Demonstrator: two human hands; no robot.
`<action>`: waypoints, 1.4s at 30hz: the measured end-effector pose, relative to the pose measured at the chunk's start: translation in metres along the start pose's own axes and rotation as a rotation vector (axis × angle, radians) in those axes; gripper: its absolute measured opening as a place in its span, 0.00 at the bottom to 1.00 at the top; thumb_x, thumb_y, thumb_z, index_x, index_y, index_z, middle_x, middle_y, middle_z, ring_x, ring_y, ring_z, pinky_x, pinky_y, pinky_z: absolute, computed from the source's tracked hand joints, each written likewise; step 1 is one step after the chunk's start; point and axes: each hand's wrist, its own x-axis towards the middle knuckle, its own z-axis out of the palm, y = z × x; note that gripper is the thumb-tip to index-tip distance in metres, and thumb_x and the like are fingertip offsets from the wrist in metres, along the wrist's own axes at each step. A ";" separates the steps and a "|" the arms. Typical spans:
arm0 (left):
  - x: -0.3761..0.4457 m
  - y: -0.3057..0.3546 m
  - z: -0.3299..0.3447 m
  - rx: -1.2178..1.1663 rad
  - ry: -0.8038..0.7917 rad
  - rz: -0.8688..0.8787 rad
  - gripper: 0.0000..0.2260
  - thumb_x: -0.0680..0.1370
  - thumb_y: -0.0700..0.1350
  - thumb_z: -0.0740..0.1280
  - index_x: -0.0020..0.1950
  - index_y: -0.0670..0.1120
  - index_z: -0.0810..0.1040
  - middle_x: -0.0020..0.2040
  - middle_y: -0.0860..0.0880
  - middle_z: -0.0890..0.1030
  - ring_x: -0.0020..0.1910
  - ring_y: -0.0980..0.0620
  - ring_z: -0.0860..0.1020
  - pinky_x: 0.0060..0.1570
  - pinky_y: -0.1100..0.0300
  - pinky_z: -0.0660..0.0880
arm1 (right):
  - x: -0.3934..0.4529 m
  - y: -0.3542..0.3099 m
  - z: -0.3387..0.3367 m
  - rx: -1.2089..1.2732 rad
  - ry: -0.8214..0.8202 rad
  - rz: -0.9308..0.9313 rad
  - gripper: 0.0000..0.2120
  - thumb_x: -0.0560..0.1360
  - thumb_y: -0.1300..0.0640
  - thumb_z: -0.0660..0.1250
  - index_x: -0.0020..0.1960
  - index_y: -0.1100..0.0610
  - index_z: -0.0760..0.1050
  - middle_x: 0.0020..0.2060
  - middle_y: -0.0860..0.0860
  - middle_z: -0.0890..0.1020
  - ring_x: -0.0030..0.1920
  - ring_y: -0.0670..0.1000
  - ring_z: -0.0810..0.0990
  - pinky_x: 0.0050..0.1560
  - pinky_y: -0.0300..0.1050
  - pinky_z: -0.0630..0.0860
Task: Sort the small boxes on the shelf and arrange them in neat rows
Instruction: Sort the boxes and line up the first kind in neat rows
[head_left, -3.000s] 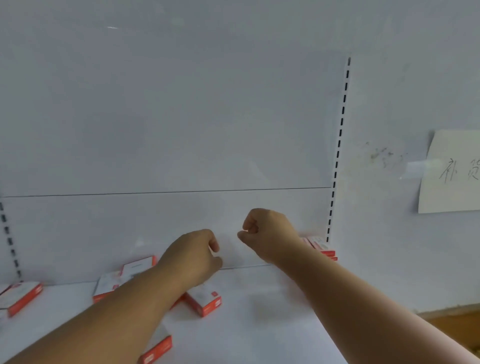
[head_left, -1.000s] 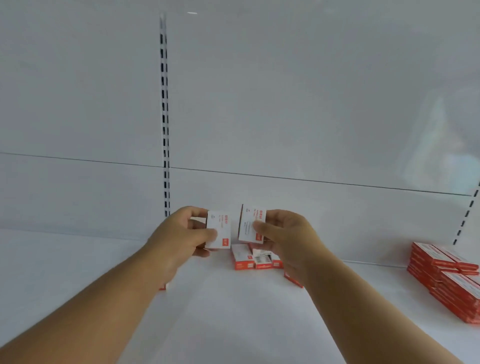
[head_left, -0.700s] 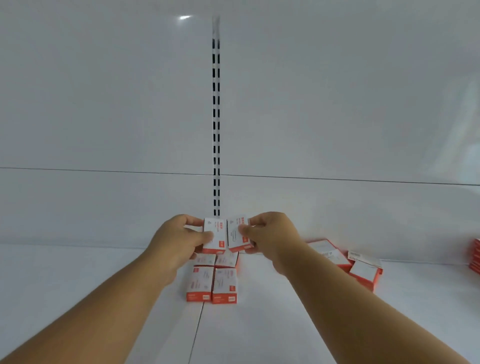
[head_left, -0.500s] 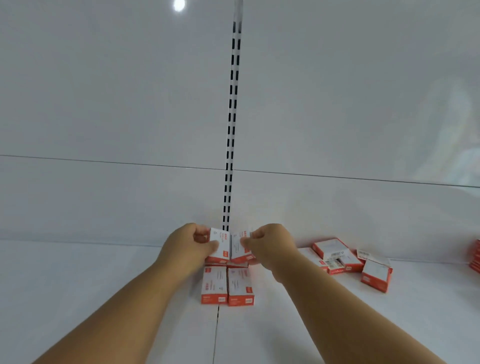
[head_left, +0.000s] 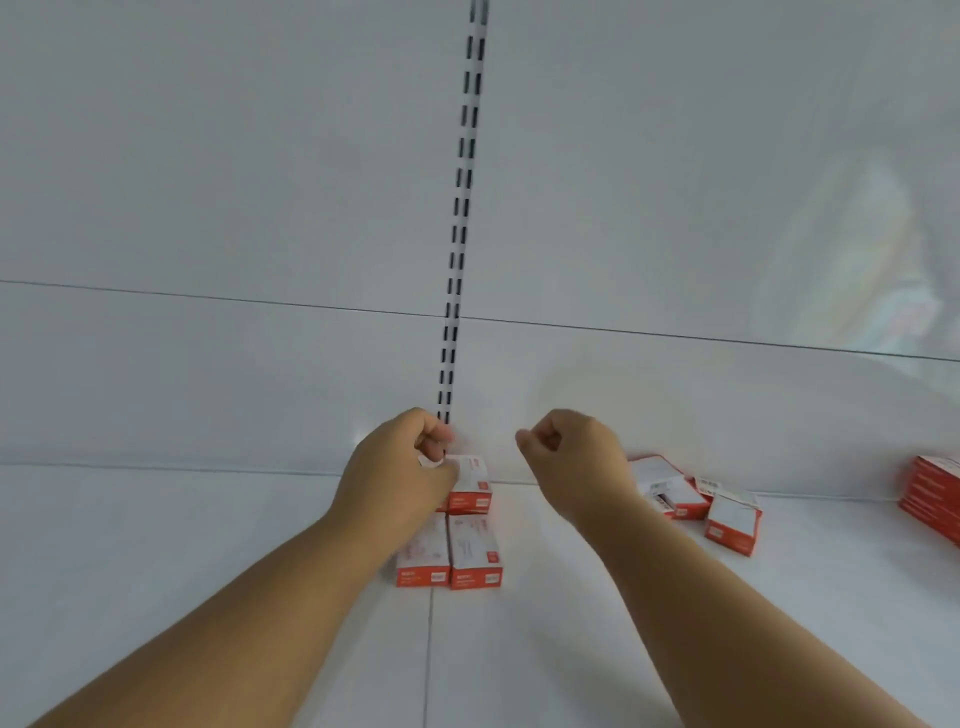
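Left hand (head_left: 402, 470) sits at the back of the white shelf (head_left: 208, 571), fingers curled, thumb and fingertips touching the top edge of the small white-and-orange cardboard boxes stacked at the rear (head_left: 470, 480); whether it actually pinches one, cannot tell. Right hand (head_left: 571, 452) hovers just right of that stack, fingers curled into a loose fist, holding nothing. Two more white-and-orange boxes (head_left: 449, 556) lie flat side by side in front of the stack, touching, astride the shelf seam. Loose unsorted boxes (head_left: 727, 514) lie jumbled to the right, near the back panel. Tall stack of orange boxes (head_left: 935, 499) at far right edge. Black slotted upright rail (head_left: 460, 234) runs up the white back panel directly behind the stack.
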 end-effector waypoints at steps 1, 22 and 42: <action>-0.002 0.012 0.005 0.018 -0.040 0.069 0.07 0.76 0.46 0.71 0.49 0.56 0.75 0.43 0.58 0.78 0.39 0.58 0.76 0.35 0.67 0.72 | 0.003 0.005 -0.013 -0.005 0.024 -0.013 0.10 0.76 0.49 0.65 0.40 0.53 0.75 0.33 0.45 0.78 0.34 0.45 0.74 0.31 0.38 0.68; 0.018 0.099 0.135 0.502 -0.398 0.052 0.28 0.69 0.61 0.72 0.66 0.55 0.70 0.62 0.51 0.77 0.60 0.47 0.74 0.54 0.54 0.73 | 0.031 0.135 -0.072 -0.457 -0.180 0.028 0.28 0.69 0.30 0.63 0.58 0.49 0.72 0.53 0.51 0.79 0.59 0.56 0.71 0.58 0.51 0.67; 0.009 0.074 0.136 -0.098 0.044 0.017 0.28 0.68 0.42 0.79 0.62 0.59 0.70 0.56 0.56 0.77 0.49 0.61 0.80 0.45 0.65 0.77 | 0.030 0.140 -0.076 0.976 -0.214 0.229 0.07 0.74 0.62 0.71 0.51 0.55 0.81 0.44 0.53 0.86 0.46 0.57 0.85 0.48 0.58 0.83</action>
